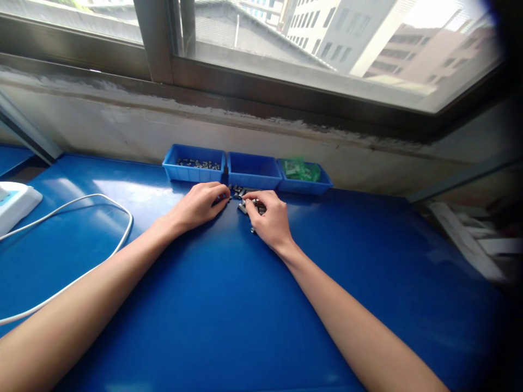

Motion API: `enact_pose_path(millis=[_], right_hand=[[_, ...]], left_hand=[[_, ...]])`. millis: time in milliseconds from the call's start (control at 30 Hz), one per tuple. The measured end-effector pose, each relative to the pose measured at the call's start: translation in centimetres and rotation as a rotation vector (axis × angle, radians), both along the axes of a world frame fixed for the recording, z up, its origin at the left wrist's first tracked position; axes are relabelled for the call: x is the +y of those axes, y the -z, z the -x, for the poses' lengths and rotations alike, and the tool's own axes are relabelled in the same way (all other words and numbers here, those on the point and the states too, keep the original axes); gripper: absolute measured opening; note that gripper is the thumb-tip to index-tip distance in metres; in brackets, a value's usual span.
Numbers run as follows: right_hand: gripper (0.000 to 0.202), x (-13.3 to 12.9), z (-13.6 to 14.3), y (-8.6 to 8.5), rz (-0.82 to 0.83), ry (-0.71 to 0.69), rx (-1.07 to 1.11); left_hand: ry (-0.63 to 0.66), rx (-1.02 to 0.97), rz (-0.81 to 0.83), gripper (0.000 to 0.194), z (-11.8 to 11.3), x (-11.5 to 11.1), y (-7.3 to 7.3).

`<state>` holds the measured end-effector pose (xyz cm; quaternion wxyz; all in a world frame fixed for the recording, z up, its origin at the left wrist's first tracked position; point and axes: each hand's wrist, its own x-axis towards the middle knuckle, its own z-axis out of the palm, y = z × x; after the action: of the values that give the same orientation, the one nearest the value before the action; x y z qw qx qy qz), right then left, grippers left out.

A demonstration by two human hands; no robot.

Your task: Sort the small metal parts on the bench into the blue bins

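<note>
A small pile of dark and silvery metal parts (237,190) lies on the blue tabletop, just in front of the bins. At its left edge is my left hand (201,202), fingers curled and thumb drawn toward the forefinger; anything between the tips is too small to make out. My right hand (269,218) is on the other side, thumb and forefinger pinched together among the parts. More silvery pieces (243,208) show beside and beneath its fingers, partly hidden by the hand. One tiny loose piece (253,231) lies below the right hand.
Three blue bins stand along the wall: the left bin (192,174) contains small metal parts, the middle bin (254,181) shows a bare interior, and the right bin (306,187) holds green-wrapped pieces (301,170). A white cable (129,218) loops at left near a white device (18,204).
</note>
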<state>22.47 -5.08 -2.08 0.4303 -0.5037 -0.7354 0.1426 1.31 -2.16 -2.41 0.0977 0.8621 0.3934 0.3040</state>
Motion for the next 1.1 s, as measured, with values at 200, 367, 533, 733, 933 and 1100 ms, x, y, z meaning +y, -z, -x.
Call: enact_pose_path(millis=[200, 367, 533, 733, 933, 1100], right_hand=[[0.014, 0.0, 0.0, 0.0, -0.004, -0.008, -0.009], [0.015, 0.0, 0.0, 0.0, -0.016, -0.006, -0.017], [0.015, 0.0, 0.0, 0.0, -0.012, -0.006, -0.028], [0.015, 0.0, 0.0, 0.1, -0.022, -0.019, -0.038], [0.014, 0.0, 0.1, 0.0, -0.003, -0.015, -0.032], [0.015, 0.0, 0.0, 0.1, -0.002, -0.024, -0.034]], left_hand=[[-0.029, -0.081, 0.01, 0.022, 0.0, -0.1, -0.1], [0.03, 0.027, -0.034, 0.028, -0.2, -0.6, -0.4], [0.053, 0.056, -0.012, 0.025, -0.1, -0.1, -0.1], [-0.027, -0.116, 0.048, 0.018, 0.2, 0.1, 0.1], [-0.121, -0.528, 0.275, 0.026, -0.6, -0.1, -0.6], [-0.12, -0.735, 0.495, 0.04, -0.7, 0.0, -1.4]])
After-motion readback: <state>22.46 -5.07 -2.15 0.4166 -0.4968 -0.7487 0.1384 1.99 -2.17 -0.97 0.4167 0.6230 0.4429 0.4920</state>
